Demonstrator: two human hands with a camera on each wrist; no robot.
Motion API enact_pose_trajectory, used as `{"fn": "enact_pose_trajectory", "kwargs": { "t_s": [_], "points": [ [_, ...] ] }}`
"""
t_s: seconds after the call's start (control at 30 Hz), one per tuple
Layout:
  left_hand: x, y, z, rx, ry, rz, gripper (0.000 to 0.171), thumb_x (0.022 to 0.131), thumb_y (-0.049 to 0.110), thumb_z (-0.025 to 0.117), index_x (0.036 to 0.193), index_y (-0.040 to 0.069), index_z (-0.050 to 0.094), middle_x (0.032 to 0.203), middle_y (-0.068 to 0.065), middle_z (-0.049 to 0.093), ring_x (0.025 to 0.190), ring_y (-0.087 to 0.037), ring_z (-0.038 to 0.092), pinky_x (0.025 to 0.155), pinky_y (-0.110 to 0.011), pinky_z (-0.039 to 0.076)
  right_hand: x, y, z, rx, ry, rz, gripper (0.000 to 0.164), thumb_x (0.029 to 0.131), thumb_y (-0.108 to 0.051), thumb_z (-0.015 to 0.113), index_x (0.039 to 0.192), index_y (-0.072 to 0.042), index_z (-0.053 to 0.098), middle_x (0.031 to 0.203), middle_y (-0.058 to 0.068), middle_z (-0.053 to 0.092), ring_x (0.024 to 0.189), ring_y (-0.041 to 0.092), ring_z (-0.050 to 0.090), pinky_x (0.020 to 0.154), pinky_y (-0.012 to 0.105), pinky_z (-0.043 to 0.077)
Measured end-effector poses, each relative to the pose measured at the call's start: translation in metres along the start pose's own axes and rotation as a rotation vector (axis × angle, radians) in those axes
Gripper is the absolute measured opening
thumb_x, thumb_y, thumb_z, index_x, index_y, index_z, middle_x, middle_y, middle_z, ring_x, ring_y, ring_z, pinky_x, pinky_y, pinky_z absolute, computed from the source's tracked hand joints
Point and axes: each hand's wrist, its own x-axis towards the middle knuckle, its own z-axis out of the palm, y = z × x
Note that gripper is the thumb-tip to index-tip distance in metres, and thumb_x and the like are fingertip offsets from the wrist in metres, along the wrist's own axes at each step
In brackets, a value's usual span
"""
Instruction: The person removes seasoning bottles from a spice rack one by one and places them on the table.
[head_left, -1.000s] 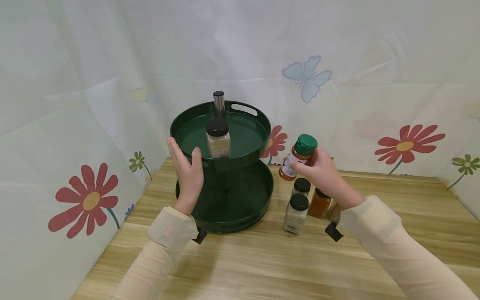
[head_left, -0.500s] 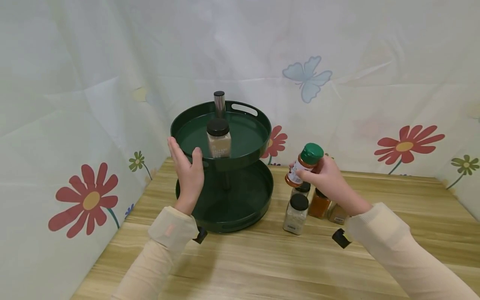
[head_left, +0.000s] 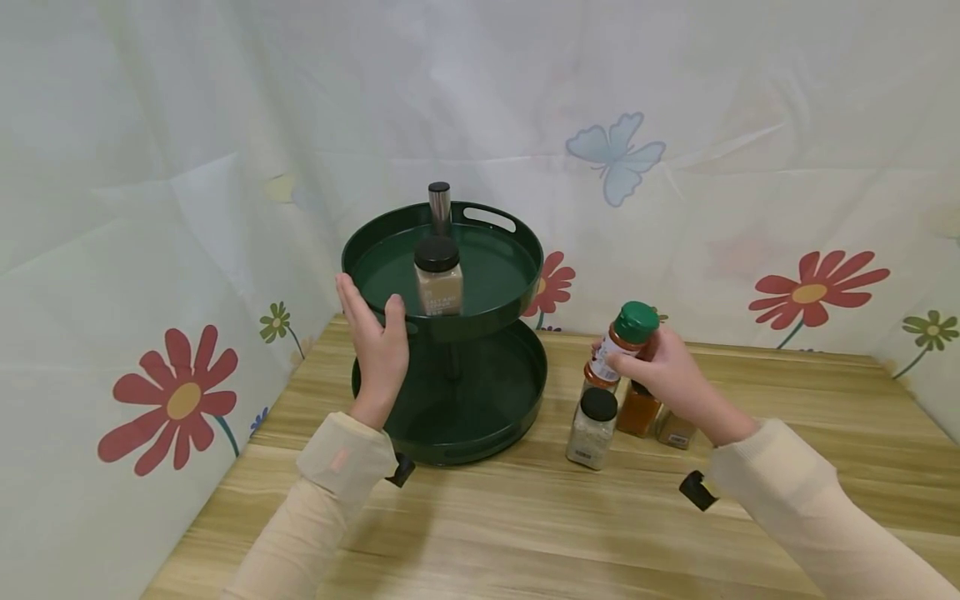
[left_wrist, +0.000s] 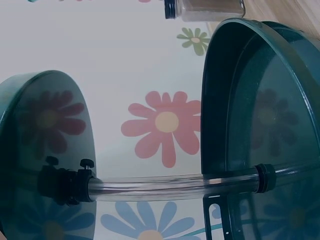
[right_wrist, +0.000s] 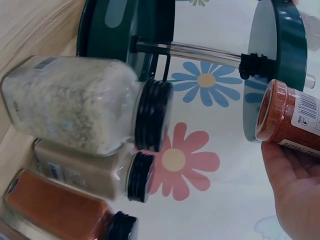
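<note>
A two-tier dark green round tray stand (head_left: 517, 308) rises from the table in the head view. Against the near left rim of its upper tray rests my left hand (head_left: 377, 354), fingers straight. On that tray stands a black-lidded jar (head_left: 439, 287) of pale brown powder. My right hand (head_left: 675, 375) grips a red spice bottle (head_left: 606, 360) with a green cap, to the right of the stand. The bottle tilts above a group of jars and hides one of them in part. In the right wrist view, the same spice bottle (right_wrist: 287, 115) shows its base beyond the fingers.
Below the held bottle stand a jar of whitish seasoning (head_left: 591, 429), an orange-red spice jar (head_left: 639, 410) and a brown spice jar (head_left: 677, 428). A metal post (head_left: 440, 208) sticks up through the upper tray. Flowered sheeting (head_left: 712, 183) hangs behind the wooden table (head_left: 525, 533).
My right hand has moved right and downward with the spice bottle, nearer to the jars, and the bottle stands more upright. The left hand stays at the tray rim.
</note>
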Motion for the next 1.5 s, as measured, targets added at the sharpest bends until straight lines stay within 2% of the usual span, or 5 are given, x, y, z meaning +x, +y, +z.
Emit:
{"fn": "enact_pose_trajectory", "kwargs": {
  "t_s": [0.3, 0.57, 0.8, 1.03, 1.5],
  "points": [
    [0.000, 0.001, 0.000, -0.003, -0.005, -0.005, 0.072, 0.092, 0.039, 0.038, 0.144, 0.012, -0.004, 0.152, -0.006, -0.007, 0.136, -0.013, -0.006, 0.110, -0.044, 0.005, -0.011, 0.007, -0.005, -0.035, 0.032, 0.040, 0.039, 0.087, -0.008, 0.052, 0.122, 0.005, 0.041, 0.112, 0.025, 0.056, 0.092, 0.016, 0.057, 0.078, 0.037, 0.049],
    [0.000, 0.001, 0.001, -0.002, -0.001, -0.006, 0.070, 0.093, 0.031, 0.040, 0.144, 0.010, -0.003, 0.152, -0.007, -0.007, 0.136, -0.013, -0.006, 0.110, -0.044, 0.004, -0.018, 0.017, -0.010, -0.027, 0.053, 0.014, 0.033, 0.087, -0.006, 0.052, 0.117, 0.006, 0.044, 0.109, 0.026, 0.057, 0.087, 0.007, 0.057, 0.072, 0.023, 0.049],
    [-0.001, 0.001, 0.001, -0.003, -0.006, -0.007, 0.072, 0.093, 0.037, 0.038, 0.144, 0.012, -0.005, 0.152, -0.006, -0.008, 0.136, -0.013, -0.007, 0.110, -0.043, 0.005, -0.024, 0.026, -0.014, -0.057, 0.077, -0.013, 0.033, 0.087, -0.004, 0.052, 0.116, 0.008, 0.044, 0.104, 0.024, 0.059, 0.083, 0.004, 0.057, 0.069, 0.022, 0.048],
    [-0.001, 0.001, 0.001, 0.001, -0.005, -0.005, 0.072, 0.093, 0.038, 0.038, 0.144, 0.010, -0.004, 0.152, -0.006, -0.007, 0.136, -0.013, -0.006, 0.110, -0.044, 0.004, -0.030, 0.033, -0.020, -0.058, 0.056, 0.003, 0.030, 0.088, -0.007, 0.052, 0.114, 0.007, 0.046, 0.101, 0.010, 0.063, 0.087, 0.004, 0.057, 0.071, 0.021, 0.048],
    [-0.001, 0.001, 0.000, -0.002, -0.002, -0.002, 0.070, 0.093, 0.035, 0.038, 0.144, 0.011, -0.004, 0.152, -0.007, -0.007, 0.136, -0.013, -0.006, 0.110, -0.043, 0.005, -0.043, 0.047, -0.025, -0.064, -0.031, 0.065, 0.033, 0.086, -0.008, 0.055, 0.113, 0.009, 0.045, 0.101, 0.021, 0.057, 0.082, 0.009, 0.058, 0.068, 0.027, 0.051]
  ]
}}
